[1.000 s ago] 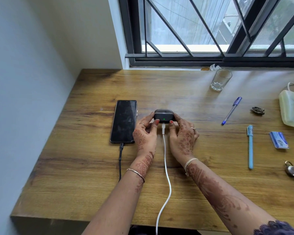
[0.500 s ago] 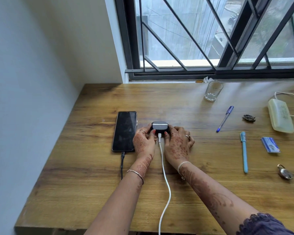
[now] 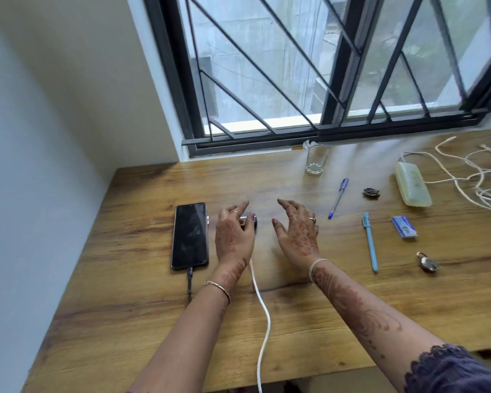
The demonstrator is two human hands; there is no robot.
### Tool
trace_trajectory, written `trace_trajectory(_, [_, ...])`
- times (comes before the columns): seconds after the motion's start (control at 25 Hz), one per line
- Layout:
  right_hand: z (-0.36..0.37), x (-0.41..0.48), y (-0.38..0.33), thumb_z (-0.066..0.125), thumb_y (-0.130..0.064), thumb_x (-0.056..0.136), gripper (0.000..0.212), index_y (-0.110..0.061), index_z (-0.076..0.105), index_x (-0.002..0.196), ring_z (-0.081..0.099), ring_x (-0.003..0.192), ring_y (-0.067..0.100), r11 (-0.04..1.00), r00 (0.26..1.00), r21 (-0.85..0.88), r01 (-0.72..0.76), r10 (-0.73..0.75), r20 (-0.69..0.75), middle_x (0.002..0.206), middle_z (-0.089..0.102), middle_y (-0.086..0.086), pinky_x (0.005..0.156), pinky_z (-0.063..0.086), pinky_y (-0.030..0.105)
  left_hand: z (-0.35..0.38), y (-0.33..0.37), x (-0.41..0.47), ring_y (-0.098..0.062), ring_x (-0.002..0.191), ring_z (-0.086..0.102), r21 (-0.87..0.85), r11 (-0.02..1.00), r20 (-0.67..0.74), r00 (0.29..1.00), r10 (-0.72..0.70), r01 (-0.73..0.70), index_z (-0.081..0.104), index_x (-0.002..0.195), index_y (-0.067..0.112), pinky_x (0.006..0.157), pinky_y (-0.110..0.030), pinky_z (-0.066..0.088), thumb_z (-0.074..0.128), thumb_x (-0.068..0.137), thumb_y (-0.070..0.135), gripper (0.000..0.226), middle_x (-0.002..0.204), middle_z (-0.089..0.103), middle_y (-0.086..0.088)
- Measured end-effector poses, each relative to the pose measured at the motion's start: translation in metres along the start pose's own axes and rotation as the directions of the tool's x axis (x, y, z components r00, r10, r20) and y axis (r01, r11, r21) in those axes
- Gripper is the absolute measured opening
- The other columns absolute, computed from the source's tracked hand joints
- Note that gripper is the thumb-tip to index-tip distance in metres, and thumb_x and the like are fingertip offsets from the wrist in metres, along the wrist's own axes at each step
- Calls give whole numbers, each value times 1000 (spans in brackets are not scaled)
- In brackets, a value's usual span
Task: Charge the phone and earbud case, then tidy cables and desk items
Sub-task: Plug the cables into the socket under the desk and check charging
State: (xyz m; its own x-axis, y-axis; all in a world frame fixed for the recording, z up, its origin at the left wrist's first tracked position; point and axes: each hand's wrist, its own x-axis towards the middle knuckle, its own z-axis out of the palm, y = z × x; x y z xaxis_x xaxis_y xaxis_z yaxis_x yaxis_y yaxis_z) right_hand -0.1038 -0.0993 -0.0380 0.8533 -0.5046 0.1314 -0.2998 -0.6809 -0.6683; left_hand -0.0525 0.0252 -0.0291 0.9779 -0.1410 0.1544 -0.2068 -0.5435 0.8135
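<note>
A black phone (image 3: 190, 235) lies flat on the wooden desk (image 3: 142, 321) with a black cable (image 3: 189, 282) plugged into its near end. Just right of it sits the small dark earbud case (image 3: 252, 218), mostly hidden under my left hand (image 3: 233, 236), whose thumb and fingers rest on it. A white cable (image 3: 264, 316) runs from under that hand to the desk's front edge. My right hand (image 3: 296, 232) hovers a little to the right of the case, fingers spread, holding nothing.
To the right lie a blue-capped pen (image 3: 338, 198), a light blue pen (image 3: 369, 241), a blue card (image 3: 404, 226), a padlock (image 3: 427, 262), a small dark object (image 3: 371, 192), a pale block (image 3: 413, 187) with tangled white cords (image 3: 471, 171), and a glass (image 3: 315, 160) by the window.
My right hand has let go of the earbud case and moved to the right, fingers spread. My left hand stays on the case. The view has tilted up and rightward.
</note>
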Motion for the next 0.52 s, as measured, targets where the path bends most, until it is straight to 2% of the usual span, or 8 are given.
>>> trace_trajectory(0.08, [-25, 2, 11, 52, -32, 93, 54, -31, 33, 144, 28, 133, 21, 999, 999, -28, 15, -16, -47, 146, 36, -5, 110, 21, 39, 16, 28, -4, -18, 113, 54, 47, 993, 94, 990, 103, -108, 54, 133, 25, 101, -34, 45, 57, 92, 28, 42, 127, 52, -1])
trace_trajectory(0.2, [-63, 5, 36, 51, -32, 94, 64, -26, 21, 149, 23, 139, 24, 1000, 995, -15, -7, 5, -95, 151, 31, -3, 113, 17, 41, 45, 71, -13, -22, 122, 46, 107, 971, 203, 961, 189, -213, 46, 140, 23, 107, -33, 36, 55, 92, 27, 49, 131, 50, -4])
trace_trajectory(0.36, [-130, 5, 91, 51, -28, 94, 62, -23, 23, 149, 25, 141, 23, 999, 987, 48, 17, -9, -163, 152, 30, 0, 116, 16, 36, 102, 129, -35, -23, 119, 52, 16, 974, 244, 945, 217, -227, 50, 135, 22, 103, -37, 43, 59, 89, 25, 47, 128, 53, -4])
trace_trajectory(0.52, [-216, -8, 173, 51, -31, 93, 60, -25, 24, 146, 39, 134, 18, 995, 983, 96, -21, 38, -180, 149, 36, -3, 111, 33, 38, 182, 201, -80, -20, 116, 56, -72, 969, 296, 923, 245, -234, 52, 132, 21, 101, -36, 46, 61, 88, 24, 45, 129, 55, -4])
